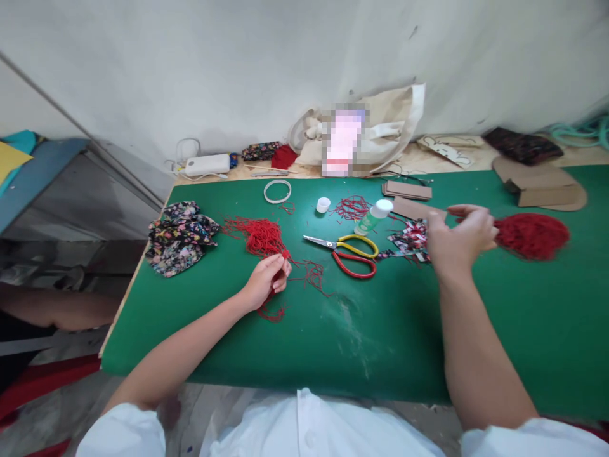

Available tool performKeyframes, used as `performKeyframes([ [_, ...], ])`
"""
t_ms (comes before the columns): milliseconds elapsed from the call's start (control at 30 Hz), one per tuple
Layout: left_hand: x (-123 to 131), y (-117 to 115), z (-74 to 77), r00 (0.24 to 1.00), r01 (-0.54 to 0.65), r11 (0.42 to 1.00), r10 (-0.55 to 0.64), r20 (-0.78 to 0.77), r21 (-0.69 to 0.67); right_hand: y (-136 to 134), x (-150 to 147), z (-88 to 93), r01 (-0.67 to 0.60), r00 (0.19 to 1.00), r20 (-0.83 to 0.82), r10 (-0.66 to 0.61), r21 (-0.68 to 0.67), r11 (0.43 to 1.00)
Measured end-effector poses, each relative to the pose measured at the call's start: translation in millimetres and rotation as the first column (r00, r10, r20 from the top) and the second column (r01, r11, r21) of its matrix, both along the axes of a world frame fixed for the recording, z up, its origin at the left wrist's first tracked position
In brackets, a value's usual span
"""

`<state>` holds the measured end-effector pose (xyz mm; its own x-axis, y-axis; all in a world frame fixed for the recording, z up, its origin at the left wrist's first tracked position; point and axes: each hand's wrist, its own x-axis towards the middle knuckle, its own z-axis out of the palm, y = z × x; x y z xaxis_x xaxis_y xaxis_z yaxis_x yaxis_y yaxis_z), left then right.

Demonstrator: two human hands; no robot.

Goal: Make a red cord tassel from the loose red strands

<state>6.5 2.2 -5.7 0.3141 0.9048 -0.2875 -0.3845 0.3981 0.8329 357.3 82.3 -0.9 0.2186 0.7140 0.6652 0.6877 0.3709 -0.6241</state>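
Note:
My left hand [268, 279] is closed in a pinch on a bundle of red yarn [263, 236], its strands fanning out behind the fingers and some hanging below. My right hand [459, 238] is raised over the right side, its fingers curled and slightly blurred; what they hold, if anything, I cannot make out. Beyond that hand lies a bunched skein of dark red yarn [533, 235]. Small patterned fabric strips [410, 240] show beside its wrist. Between the hands, scissors [349, 252] with one yellow and one red handle lie with blades pointing left, near an upright glue stick [373, 217].
A white cap [323, 205], a white ring [277, 191] and red yarn scraps [353, 207] lie on the green mat [304, 343]. Floral fabric [181, 238] sits at left. Cardboard strips [406, 190], a phone [344, 143] and a canvas bag [394, 120] are along the back.

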Motion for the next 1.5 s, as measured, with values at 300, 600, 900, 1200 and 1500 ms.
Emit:
performKeyframes([
  [300, -1, 0, -1.2, 1.000, 0.008, 1.000, -0.008, 0.001, 0.003, -35, -90, 8.3, -0.450, 0.706, 0.601, 0.375, -0.028, 0.892],
  [600, 0, -1, -0.9, 1.000, 0.012, 1.000, -0.012, 0.001, 0.004, -47, -136, -10.5, -0.491, 0.476, 0.585, 0.657, -0.444, 0.750],
  [900, 0, 0, -1.1, 1.000, 0.018, 1.000, -0.018, -0.004, 0.007, -41, -127, -6.2, -0.566, 0.658, 0.222, 0.720, -0.485, 0.667],
  [1200, 0, 0, -2.0, 1.000, 0.019, 1.000, -0.019, -0.012, 0.006, -42, -122, 6.5, -0.698, 0.715, -0.355, 0.602, -0.335, 0.633],
  [1500, -1, -1, -1.5, 1.000, 0.024, 1.000, -0.024, -0.017, 0.011, -46, -118, 23.5, -0.760, 0.540, -0.718, 0.439, -0.191, 0.622],
])
